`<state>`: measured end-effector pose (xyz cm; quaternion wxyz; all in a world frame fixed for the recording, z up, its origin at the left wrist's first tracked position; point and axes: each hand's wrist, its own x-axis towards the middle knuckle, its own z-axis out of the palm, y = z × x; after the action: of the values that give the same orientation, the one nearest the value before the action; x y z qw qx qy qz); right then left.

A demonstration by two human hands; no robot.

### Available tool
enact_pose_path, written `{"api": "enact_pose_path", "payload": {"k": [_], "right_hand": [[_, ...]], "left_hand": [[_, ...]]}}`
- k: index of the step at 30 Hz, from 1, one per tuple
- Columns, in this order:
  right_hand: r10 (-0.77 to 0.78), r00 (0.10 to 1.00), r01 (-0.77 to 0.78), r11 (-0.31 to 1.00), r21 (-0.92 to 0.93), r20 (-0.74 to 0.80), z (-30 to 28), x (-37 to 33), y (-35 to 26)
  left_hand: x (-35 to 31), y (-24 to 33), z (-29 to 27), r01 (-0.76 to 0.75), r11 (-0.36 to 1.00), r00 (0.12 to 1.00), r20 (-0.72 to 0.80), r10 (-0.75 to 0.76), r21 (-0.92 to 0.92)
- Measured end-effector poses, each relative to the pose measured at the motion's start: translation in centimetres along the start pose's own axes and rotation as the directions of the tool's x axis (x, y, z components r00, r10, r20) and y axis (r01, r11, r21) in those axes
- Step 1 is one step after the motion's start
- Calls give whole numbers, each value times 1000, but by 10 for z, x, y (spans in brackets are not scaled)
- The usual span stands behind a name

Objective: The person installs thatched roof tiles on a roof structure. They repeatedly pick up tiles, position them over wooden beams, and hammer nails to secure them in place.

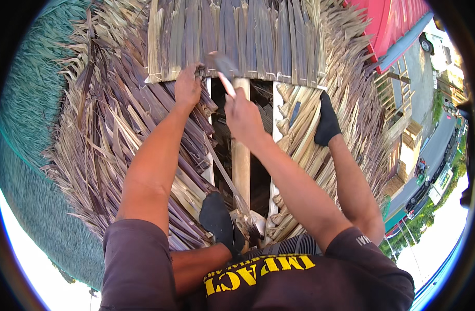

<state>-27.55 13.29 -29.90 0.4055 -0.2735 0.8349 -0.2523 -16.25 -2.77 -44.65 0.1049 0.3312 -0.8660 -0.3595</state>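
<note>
My right hand (243, 116) is clenched around the handle of a hammer (227, 84), its head blurred, held above the lower edge of the leaf panel (237, 36) on the thatched roof (113, 135). My left hand (188, 90) is at that same edge, toward the panel's lower left corner, fingers bent by something small and dark; I cannot tell whether they grip it. Below the panel's edge, a round wooden pole (241, 166) runs down through a dark gap, with a pale strip (274, 155) along the gap's right side. My right foot (328, 122), in a dark sock, rests just below the panel's lower right corner; my left foot (217, 217) is by the gap's lower end.
</note>
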Motion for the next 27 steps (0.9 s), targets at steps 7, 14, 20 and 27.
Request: {"api": "enact_pose_path", "payload": {"k": [7,14,20,27], "right_hand": [[-194,966,210,974,80,-170,-10,6,1],[8,992,-18,996,-84,-123,4,19,22],[-68,997,66,996,-57,-33,10,14,35],[90,891,-453,208,867,444,-41,10,4]], "left_hand": [[-3,9,4,85,996,996,-18,-85,10],[0,8,2,102,995,995,17,-102,15],[13,12,-3,67,986,990,116,-85,151],[39,88,-113,-175,930,760,645,-82,325]]}}
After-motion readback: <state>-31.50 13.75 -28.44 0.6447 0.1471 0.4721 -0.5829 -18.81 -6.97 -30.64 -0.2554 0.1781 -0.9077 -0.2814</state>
